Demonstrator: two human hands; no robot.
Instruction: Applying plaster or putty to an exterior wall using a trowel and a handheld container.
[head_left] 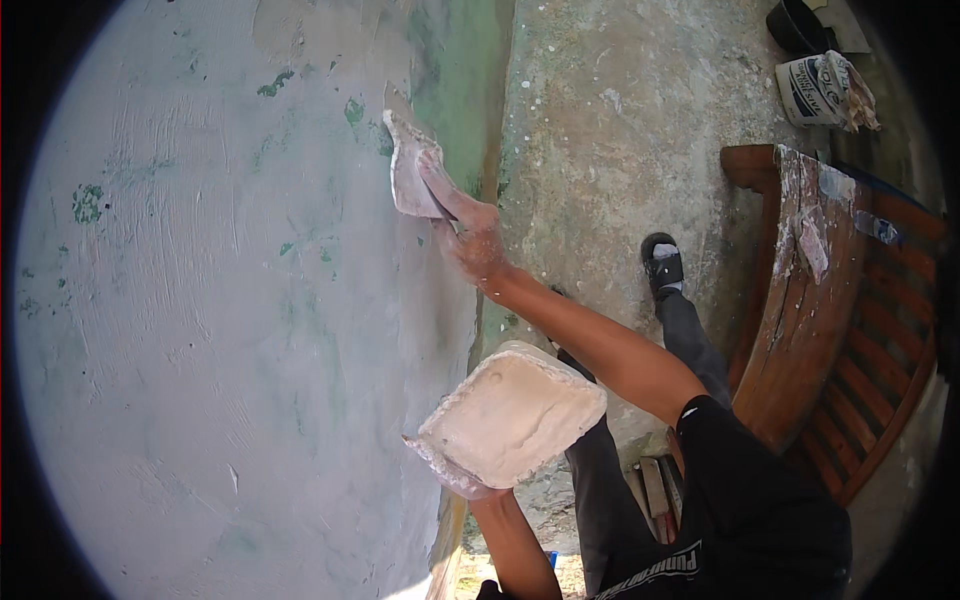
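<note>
My right hand (472, 240) is closed around a broad putty knife (412, 175), its blade crusted with pale putty and held against or very close to the wall (200, 300). Lower down, my left hand (465, 484) grips a squarish, shallow pan of putty (515, 410) by its lower left side. Smooth cream-coloured putty covers its inside, and the rim is caked. Beside those fingers a thin, putty-coated edge sticks out; I cannot tell whether it is a separate tool. Whitish putty coats most of the wall, with green patches showing through.
To the right stands a wooden bench (815, 310) with putty smears and a clear plastic bottle (877, 228) on it. Behind it are a white sack (825, 90) and a black bucket (795, 27). My sandalled foot (662, 262) rests on the stained concrete floor (610, 150).
</note>
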